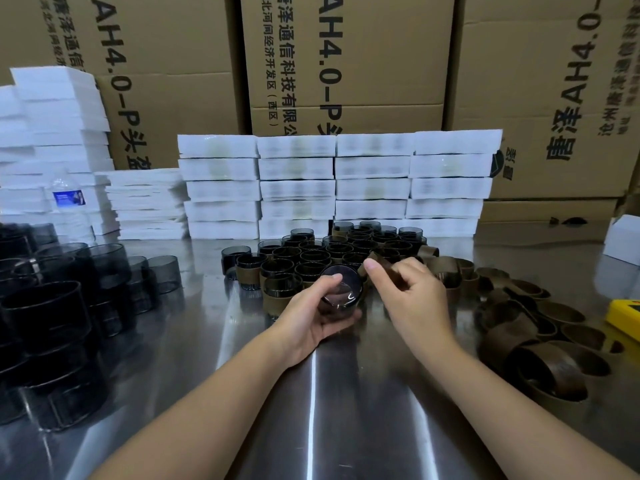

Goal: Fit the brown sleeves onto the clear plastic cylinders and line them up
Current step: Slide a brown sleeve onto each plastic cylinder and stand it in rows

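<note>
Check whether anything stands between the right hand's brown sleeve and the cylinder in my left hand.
Nothing visible does. The right hand pinches a brown sleeve right beside the cylinder gripped by the left hand; only a small open gap separates them.

View: one wide-angle camera worn on the person's head; there is no second view to share anything with.
Position: over the near edge of the worktop.
Facing: forward and down, towards the cardboard boxes at the back.
Nearness: close; both forearms enter from the bottom edge, and the left hand and right hand sit mid-frame.
Coverage: the worktop from its near edge back to the white foam stacks; dark cylinders at the left edge, loose sleeves at the right.
Distortion: the side boxes lean.
</note>
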{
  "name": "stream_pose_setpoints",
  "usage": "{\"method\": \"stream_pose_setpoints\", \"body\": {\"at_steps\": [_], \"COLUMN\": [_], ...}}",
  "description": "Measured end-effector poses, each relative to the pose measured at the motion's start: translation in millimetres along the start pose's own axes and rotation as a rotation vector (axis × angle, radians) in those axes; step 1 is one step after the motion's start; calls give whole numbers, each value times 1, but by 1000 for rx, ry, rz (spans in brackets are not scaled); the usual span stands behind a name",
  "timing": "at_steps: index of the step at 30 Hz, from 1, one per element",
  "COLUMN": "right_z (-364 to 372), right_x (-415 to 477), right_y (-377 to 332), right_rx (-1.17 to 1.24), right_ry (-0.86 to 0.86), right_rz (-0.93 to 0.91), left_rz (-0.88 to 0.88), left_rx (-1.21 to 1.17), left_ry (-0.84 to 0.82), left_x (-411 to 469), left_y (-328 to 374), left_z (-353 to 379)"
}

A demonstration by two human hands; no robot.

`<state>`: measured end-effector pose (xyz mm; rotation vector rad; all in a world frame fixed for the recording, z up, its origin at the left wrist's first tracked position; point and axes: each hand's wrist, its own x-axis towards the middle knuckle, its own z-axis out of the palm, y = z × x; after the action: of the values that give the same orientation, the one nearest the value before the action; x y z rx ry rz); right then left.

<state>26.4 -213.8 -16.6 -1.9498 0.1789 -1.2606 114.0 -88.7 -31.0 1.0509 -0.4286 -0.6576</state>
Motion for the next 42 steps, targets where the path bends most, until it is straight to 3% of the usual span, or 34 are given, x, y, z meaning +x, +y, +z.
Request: {"method": "stream_pose_setpoints", "body": {"at_steps": [7,14,20,27,31,42], "right_z": [3,3,2,8,10,8], "right_x": [-4,-10,-11,-5,-2,4], "right_y": [-2,-9,-8,-2,4,11], "right_rx": [11,61,44,110,174,270], "right_ry": [-40,-230,-349,-291,-371,-401], "right_rz": [-86,-29,-40,193,364,401], "left_rz": [-14,-13,-3,73,91,145], "left_rx": [104,175,86,-13,-4,115], "left_ry": [8,-68,-128,-103,-43,45], "left_x": [-2,-2,-1,5,5,3], "left_y": [2,2,-1,-5,-5,-6], "left_z": [4,2,-2,-5,-6,-5]}}
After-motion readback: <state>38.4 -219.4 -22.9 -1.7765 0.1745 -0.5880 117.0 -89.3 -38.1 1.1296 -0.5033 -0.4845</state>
